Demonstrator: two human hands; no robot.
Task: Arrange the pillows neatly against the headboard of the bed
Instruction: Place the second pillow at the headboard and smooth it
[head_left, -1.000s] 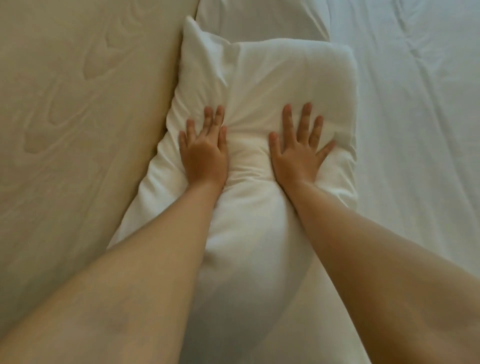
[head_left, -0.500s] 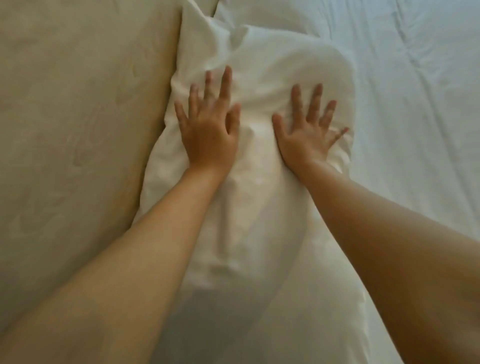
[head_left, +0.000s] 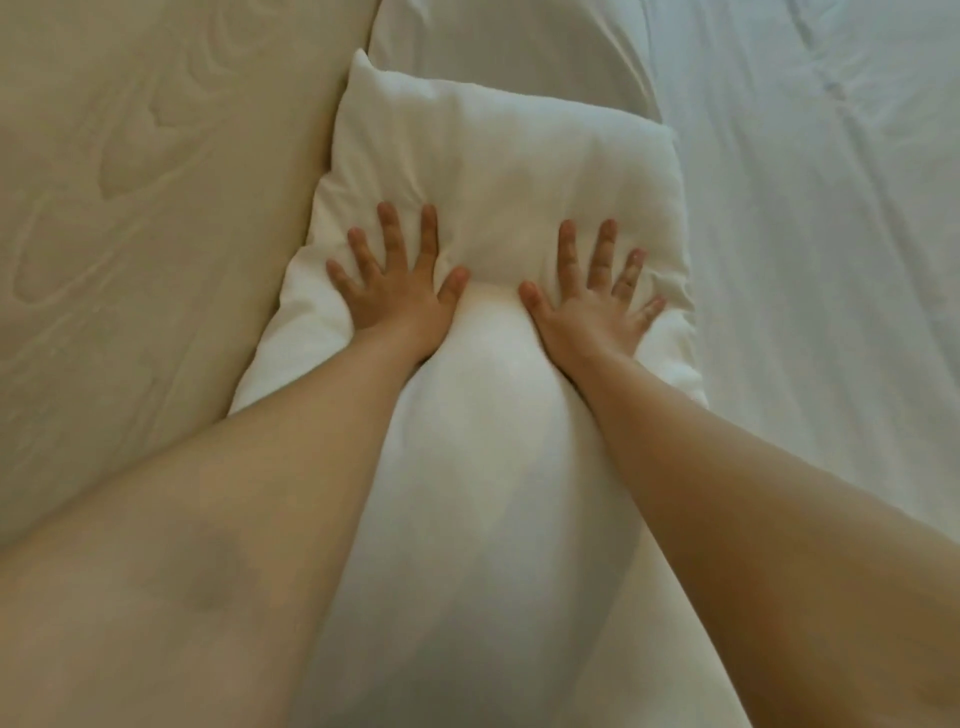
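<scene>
Hands lie flat on the near pillow (head_left: 498, 171): left hand (head_left: 397, 301) on the side toward the headboard (head_left: 156, 208), right hand (head_left: 589, 312) on the side toward the sheet (head_left: 805, 260). All fingers are spread apart and grip nothing; the palms press into the filling, probably to flatten and square it. The pillow's long edge touches the headboard. A second pillow (head_left: 509, 57) lies just beyond, also against the headboard, so the row appears nearly set.

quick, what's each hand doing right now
Left hand: open, fingers spread, pressed flat on the white pillow, holding nothing.
Right hand: open, fingers spread, flat on the same pillow, holding nothing.
</scene>
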